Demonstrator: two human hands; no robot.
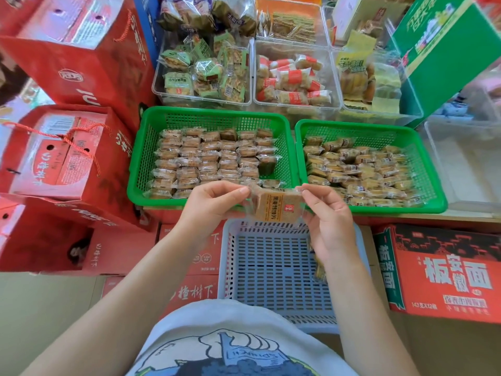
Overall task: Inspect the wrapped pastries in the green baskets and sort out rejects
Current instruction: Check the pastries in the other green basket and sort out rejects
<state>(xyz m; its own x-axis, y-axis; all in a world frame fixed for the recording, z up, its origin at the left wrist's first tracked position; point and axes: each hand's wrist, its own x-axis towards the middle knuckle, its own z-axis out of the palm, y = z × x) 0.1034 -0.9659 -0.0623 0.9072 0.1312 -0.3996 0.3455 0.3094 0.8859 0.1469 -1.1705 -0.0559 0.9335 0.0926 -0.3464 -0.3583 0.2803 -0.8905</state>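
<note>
I hold one clear-wrapped brown pastry (276,204) with an orange label between both hands, above the near rims of the baskets. My left hand (214,203) pinches its left wrapper end and my right hand (326,213) pinches the right end. The left green basket (141,158) holds neat rows of wrapped pastries (208,158). In the right green basket (433,169) the wrapped pastries (360,169) lie in a looser pile. A grey-blue slotted basket (271,267) sits below my hands, with one wrapped pastry (320,267) at its right side, partly hidden by my right wrist.
Clear tubs of other packaged snacks (292,80) stand behind the green baskets. Red gift boxes (67,153) are stacked at the left, a green carton (444,47) at the back right, a red noodle carton (444,272) at the near right.
</note>
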